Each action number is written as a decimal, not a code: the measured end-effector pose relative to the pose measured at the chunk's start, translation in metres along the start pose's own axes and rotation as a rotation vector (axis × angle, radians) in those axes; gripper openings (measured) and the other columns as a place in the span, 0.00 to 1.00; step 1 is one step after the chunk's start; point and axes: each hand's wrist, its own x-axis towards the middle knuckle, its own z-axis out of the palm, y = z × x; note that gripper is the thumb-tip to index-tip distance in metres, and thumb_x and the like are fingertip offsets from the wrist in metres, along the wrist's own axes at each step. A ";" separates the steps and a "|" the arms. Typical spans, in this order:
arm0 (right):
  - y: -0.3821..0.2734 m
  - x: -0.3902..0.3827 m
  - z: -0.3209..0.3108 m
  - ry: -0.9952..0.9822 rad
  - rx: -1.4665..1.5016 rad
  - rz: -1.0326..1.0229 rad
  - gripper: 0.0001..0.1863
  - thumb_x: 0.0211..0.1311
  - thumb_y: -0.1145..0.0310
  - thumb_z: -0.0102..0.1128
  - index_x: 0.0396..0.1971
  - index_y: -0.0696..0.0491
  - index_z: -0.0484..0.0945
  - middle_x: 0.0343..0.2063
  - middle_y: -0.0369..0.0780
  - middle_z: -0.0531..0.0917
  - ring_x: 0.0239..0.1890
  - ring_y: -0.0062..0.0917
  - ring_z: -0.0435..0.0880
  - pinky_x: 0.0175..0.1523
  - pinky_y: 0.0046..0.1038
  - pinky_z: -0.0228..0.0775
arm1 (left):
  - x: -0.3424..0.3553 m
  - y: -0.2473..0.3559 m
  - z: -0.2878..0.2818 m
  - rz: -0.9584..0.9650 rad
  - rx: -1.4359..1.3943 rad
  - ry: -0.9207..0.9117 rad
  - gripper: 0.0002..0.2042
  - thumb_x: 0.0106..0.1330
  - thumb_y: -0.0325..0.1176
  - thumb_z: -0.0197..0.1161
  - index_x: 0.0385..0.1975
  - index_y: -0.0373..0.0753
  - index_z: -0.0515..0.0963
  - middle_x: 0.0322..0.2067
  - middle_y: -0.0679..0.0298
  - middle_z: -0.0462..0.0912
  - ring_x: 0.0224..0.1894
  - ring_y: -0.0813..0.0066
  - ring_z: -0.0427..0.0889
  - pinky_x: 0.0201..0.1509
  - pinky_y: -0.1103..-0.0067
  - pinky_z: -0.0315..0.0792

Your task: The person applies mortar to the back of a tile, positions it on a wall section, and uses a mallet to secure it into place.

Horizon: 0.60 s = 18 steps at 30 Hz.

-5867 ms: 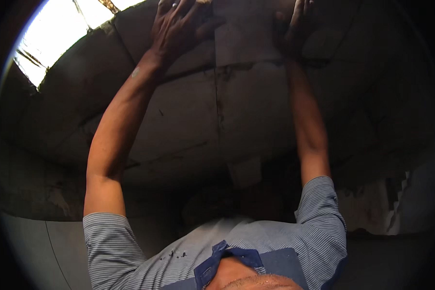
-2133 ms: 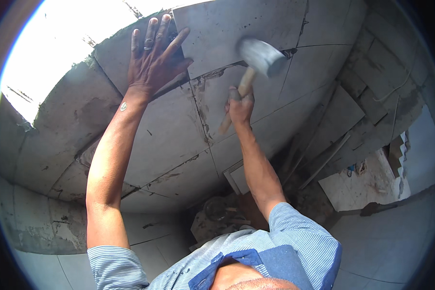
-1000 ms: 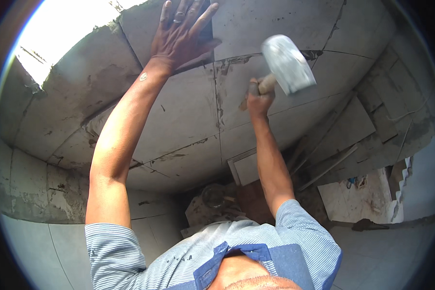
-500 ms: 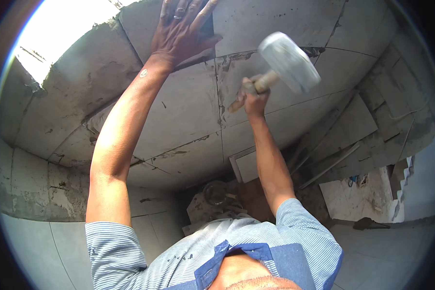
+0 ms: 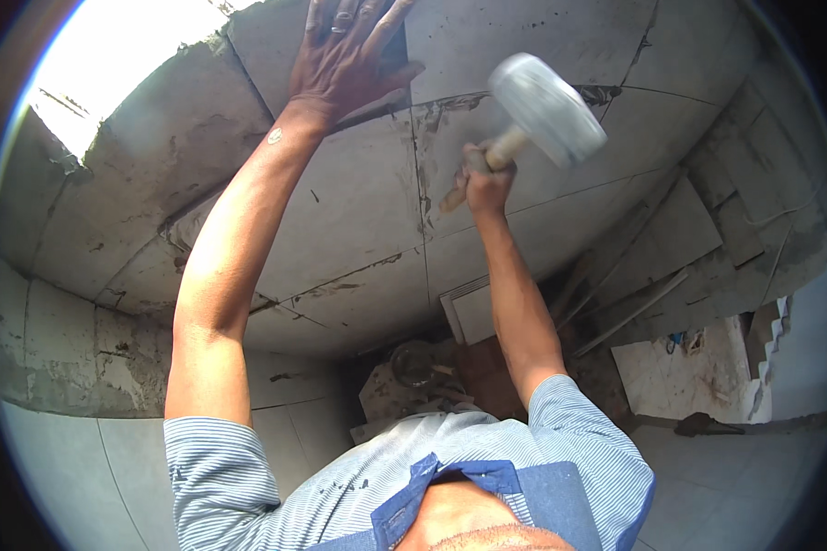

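My left hand [image 5: 347,66] lies flat against the upper part of a large grey wall tile [image 5: 276,55], its fingers stretched out and a ring on one of them. My right hand [image 5: 489,182] is wrapped round the wooden handle of a rubber mallet [image 5: 548,110]. The mallet's thick whitish head is slightly smeared by motion and hangs in front of the tiled wall [image 5: 340,202], to the right of my left hand. Whether the head touches the wall, I cannot tell. Grey smears of mortar run along the tile joints.
Bright light comes through an opening [image 5: 119,64] at the upper left, bordered by rough mortar. Below stand a round bucket-like container [image 5: 415,365] and a white-framed panel [image 5: 471,310]. Loose boards [image 5: 675,220] and a thin strip [image 5: 632,312] lie at the right.
The mallet has moved very slightly up and to the left in my right hand's grip, its handle end shifting a little right. My left hand stays pressed to the tile.
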 end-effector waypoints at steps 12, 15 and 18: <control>-0.004 -0.018 0.006 -0.125 0.072 -0.191 0.09 0.54 0.75 0.60 0.19 0.54 0.69 0.10 0.34 0.69 0.09 0.19 0.69 0.15 0.22 0.60 | -0.008 0.004 0.002 -0.046 -0.038 0.010 0.43 0.57 0.61 0.57 0.67 0.42 0.53 0.68 0.58 0.52 0.72 0.62 0.43 0.72 0.58 0.32; -0.002 0.008 0.005 -0.116 -0.118 0.013 0.09 0.54 0.75 0.60 0.20 0.55 0.69 0.10 0.34 0.69 0.09 0.19 0.68 0.15 0.22 0.60 | 0.002 0.002 0.005 -0.073 -0.067 0.016 0.44 0.55 0.62 0.58 0.67 0.43 0.53 0.67 0.58 0.54 0.71 0.63 0.45 0.72 0.57 0.33; -0.007 0.000 0.005 -0.144 -0.114 -0.039 0.08 0.54 0.76 0.59 0.20 0.55 0.69 0.10 0.34 0.70 0.09 0.19 0.68 0.16 0.22 0.60 | -0.004 0.000 0.010 -0.107 -0.082 0.020 0.45 0.53 0.62 0.60 0.67 0.44 0.53 0.66 0.59 0.57 0.71 0.64 0.48 0.72 0.57 0.35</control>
